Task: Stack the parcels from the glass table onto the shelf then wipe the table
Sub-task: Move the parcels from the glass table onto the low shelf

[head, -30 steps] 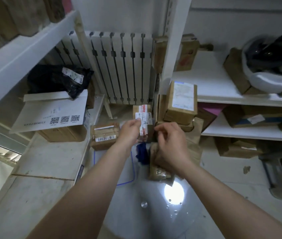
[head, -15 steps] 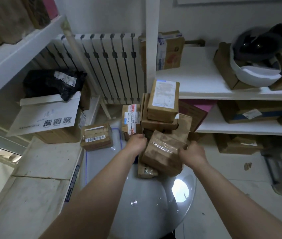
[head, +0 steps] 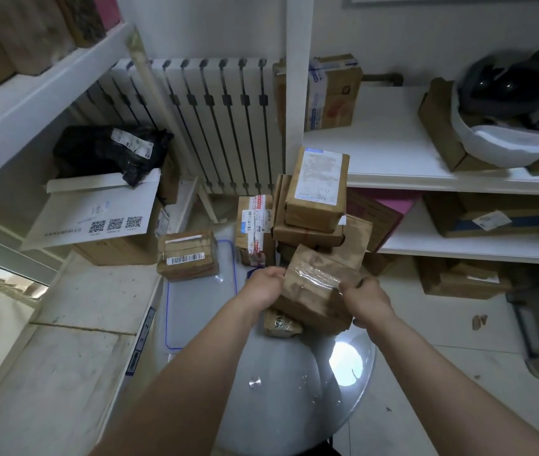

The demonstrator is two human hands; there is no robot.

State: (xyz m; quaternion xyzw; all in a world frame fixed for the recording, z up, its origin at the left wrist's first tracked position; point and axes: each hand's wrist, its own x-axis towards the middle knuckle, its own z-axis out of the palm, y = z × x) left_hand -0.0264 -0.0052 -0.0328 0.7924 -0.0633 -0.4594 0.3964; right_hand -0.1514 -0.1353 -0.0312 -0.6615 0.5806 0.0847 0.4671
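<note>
A round glass table (head: 281, 406) stands below me. I hold a taped brown parcel (head: 317, 287) over its far side, my left hand (head: 263, 284) gripping its left edge and my right hand (head: 365, 299) its right edge. A small brown packet (head: 281, 324) lies under it on the glass. Behind it rises a stack of brown parcels (head: 315, 199), beside an upright labelled parcel (head: 255, 228). Another barcode parcel (head: 187, 255) sits at the table's left edge. The white shelf (head: 393, 153) is at the right.
A white radiator (head: 215, 120) lines the back wall. A stone ledge (head: 64, 324) at left carries a box with QR codes (head: 103, 218) and a black bag (head: 110, 149). The right shelves hold boxes and a helmet (head: 505, 113). A clear sheet with a blue edge (head: 199, 297) lies on the table.
My left hand let go of the upright labelled parcel and came down. Both hands took hold of the taped brown parcel and lifted it off the small packet.
</note>
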